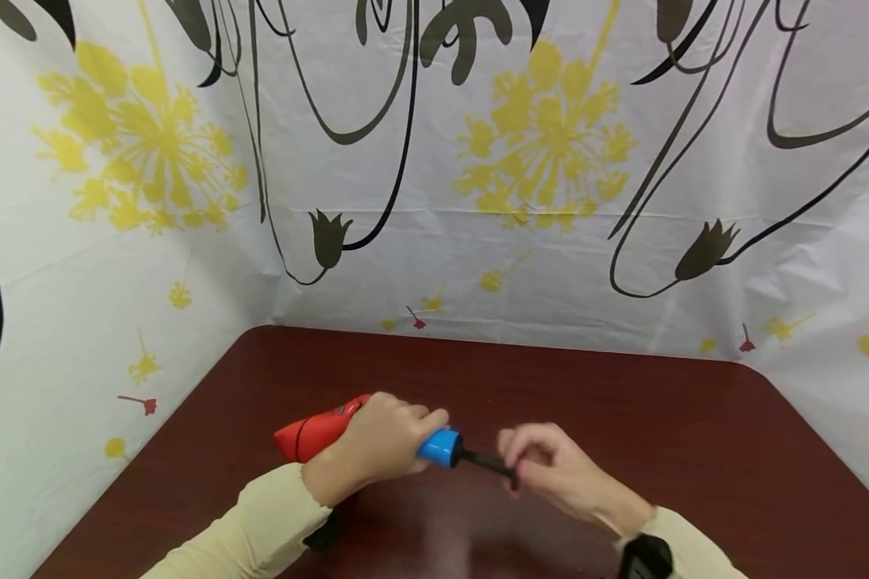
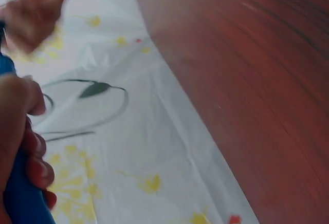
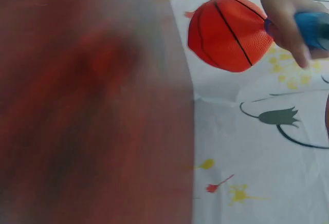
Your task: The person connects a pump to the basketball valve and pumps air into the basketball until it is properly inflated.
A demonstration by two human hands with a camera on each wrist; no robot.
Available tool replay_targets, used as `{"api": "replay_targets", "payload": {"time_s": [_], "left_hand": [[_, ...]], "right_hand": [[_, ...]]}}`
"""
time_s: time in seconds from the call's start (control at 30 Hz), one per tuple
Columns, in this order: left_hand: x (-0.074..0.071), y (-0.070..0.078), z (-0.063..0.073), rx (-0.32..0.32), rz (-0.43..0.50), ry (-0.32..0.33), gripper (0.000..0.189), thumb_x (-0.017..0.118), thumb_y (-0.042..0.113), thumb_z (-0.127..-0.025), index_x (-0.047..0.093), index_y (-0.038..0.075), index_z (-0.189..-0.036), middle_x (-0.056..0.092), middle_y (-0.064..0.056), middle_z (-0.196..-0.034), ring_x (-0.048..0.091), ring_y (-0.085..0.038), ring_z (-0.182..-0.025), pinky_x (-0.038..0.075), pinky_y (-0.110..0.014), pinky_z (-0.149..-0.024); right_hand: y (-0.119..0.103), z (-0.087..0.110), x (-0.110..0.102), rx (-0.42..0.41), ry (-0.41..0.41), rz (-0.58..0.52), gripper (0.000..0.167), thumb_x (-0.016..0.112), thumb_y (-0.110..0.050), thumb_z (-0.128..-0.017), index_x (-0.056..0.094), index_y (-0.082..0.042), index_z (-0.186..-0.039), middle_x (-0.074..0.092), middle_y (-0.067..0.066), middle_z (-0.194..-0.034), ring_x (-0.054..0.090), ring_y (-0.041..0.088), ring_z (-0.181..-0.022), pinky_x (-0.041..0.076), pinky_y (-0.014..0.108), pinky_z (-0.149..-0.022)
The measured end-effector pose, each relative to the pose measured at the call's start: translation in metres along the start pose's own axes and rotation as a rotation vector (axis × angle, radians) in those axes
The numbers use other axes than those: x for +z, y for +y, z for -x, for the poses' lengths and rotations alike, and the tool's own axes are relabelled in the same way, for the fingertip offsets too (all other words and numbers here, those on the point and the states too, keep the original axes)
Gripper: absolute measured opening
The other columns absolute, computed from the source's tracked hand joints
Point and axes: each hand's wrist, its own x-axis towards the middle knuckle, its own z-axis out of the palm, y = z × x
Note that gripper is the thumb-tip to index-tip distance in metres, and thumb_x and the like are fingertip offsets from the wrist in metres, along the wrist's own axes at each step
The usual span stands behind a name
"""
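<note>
My left hand (image 1: pixel 376 438) grips the blue barrel of a hand pump (image 1: pixel 440 447), fingers wrapped round it. A red ball with black basketball lines (image 1: pixel 311 436) sits at the pump's left end; it looks limp and creased in the head view. Where pump and ball meet is mostly hidden by the left hand. From the barrel's right end a black rod (image 1: pixel 483 461) sticks out, and my right hand (image 1: pixel 561 478) holds its end handle with curled fingers. In the left wrist view the right hand (image 2: pixel 38 16) is blurred beyond the blue barrel (image 2: pixel 25 198).
All of this is held above a dark red-brown table (image 1: pixel 623 402). Behind and to the left hangs a white sheet (image 1: pixel 434 281) with yellow, grey and red plant prints. A black device (image 1: pixel 646 556) is strapped to the right wrist.
</note>
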Motion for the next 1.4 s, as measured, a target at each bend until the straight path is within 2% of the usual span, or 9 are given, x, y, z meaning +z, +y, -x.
{"api": "replay_targets", "payload": {"time_s": [0.13,0.27,0.53,0.63,0.73,0.87,1.03,1.23,1.4], "left_hand": [[0.006,0.001,-0.007,-0.040,-0.007,0.031,0.029,0.071,0.032,-0.067,0.050,0.014,-0.077,0.046,0.006,-0.050,0.036,-0.004,-0.038,0.024,-0.015,-0.038],[0.011,-0.002,-0.005,0.000,0.000,0.033,0.030,0.071,0.031,-0.066,0.050,0.014,-0.079,0.048,0.006,-0.052,0.037,-0.004,-0.039,0.027,-0.015,-0.039],[0.007,-0.014,0.011,0.002,-0.026,0.042,0.036,0.074,0.031,-0.060,0.051,0.013,-0.080,0.055,0.005,-0.058,0.047,-0.006,-0.043,0.038,-0.020,-0.041],[0.006,-0.011,0.007,0.002,-0.019,0.034,0.033,0.073,0.029,-0.061,0.050,0.013,-0.078,0.054,0.006,-0.056,0.045,-0.005,-0.042,0.035,-0.018,-0.040],[0.007,-0.007,-0.002,-0.012,-0.010,0.023,0.029,0.071,0.029,-0.064,0.051,0.014,-0.079,0.053,0.006,-0.055,0.042,-0.004,-0.041,0.032,-0.016,-0.040],[0.009,-0.005,-0.008,-0.021,-0.050,0.020,0.028,0.071,0.031,-0.066,0.051,0.014,-0.078,0.050,0.006,-0.053,0.038,-0.005,-0.039,0.030,-0.017,-0.039],[0.013,-0.008,-0.002,0.040,-0.055,0.028,0.027,0.069,0.030,-0.065,0.051,0.014,-0.078,0.051,0.006,-0.053,0.040,-0.005,-0.039,0.030,-0.017,-0.038],[0.010,-0.021,0.009,0.027,-0.037,0.068,0.030,0.071,0.028,-0.062,0.051,0.013,-0.078,0.053,0.005,-0.057,0.044,-0.006,-0.042,0.038,-0.021,-0.041],[0.009,-0.024,0.012,0.051,-0.060,0.066,0.030,0.072,0.026,-0.060,0.050,0.013,-0.075,0.050,0.005,-0.054,0.042,-0.005,-0.041,0.036,-0.019,-0.040]], "right_hand": [[0.006,-0.015,-0.002,0.123,0.114,0.013,0.020,0.043,0.006,-0.088,0.058,-0.002,-0.099,0.056,0.008,-0.086,0.060,0.015,-0.074,0.049,0.026,-0.064],[-0.005,-0.006,-0.001,0.207,0.099,-0.015,0.021,0.044,0.006,-0.088,0.057,-0.001,-0.103,0.060,0.006,-0.092,0.061,0.014,-0.081,0.049,0.028,-0.069],[-0.034,0.031,-0.008,0.139,-0.018,-0.222,0.032,0.030,0.008,-0.091,0.051,-0.001,-0.114,0.043,0.005,-0.108,0.058,0.018,-0.093,0.045,0.024,-0.075],[-0.024,0.025,-0.005,0.092,-0.002,-0.217,0.031,0.030,0.012,-0.090,0.051,0.001,-0.111,0.042,0.005,-0.101,0.058,0.016,-0.088,0.046,0.024,-0.071],[-0.007,0.007,-0.001,0.061,0.057,-0.122,0.028,0.035,0.011,-0.089,0.054,0.000,-0.106,0.047,0.006,-0.096,0.059,0.014,-0.081,0.047,0.023,-0.067],[0.007,-0.010,0.000,0.146,0.124,-0.067,0.024,0.041,0.004,-0.090,0.058,-0.005,-0.104,0.057,0.004,-0.097,0.062,0.014,-0.083,0.049,0.026,-0.069],[0.000,0.001,0.002,0.263,0.115,-0.154,0.026,0.040,0.007,-0.089,0.057,-0.004,-0.106,0.061,0.006,-0.099,0.061,0.018,-0.090,0.048,0.029,-0.075],[-0.016,0.023,-0.001,0.209,0.060,-0.389,0.029,0.035,0.007,-0.091,0.054,-0.002,-0.110,0.048,0.005,-0.106,0.059,0.019,-0.095,0.045,0.024,-0.078],[-0.011,0.029,0.000,0.149,0.042,-0.345,0.027,0.035,0.009,-0.090,0.053,-0.002,-0.107,0.042,0.003,-0.101,0.059,0.017,-0.092,0.045,0.022,-0.076]]}}
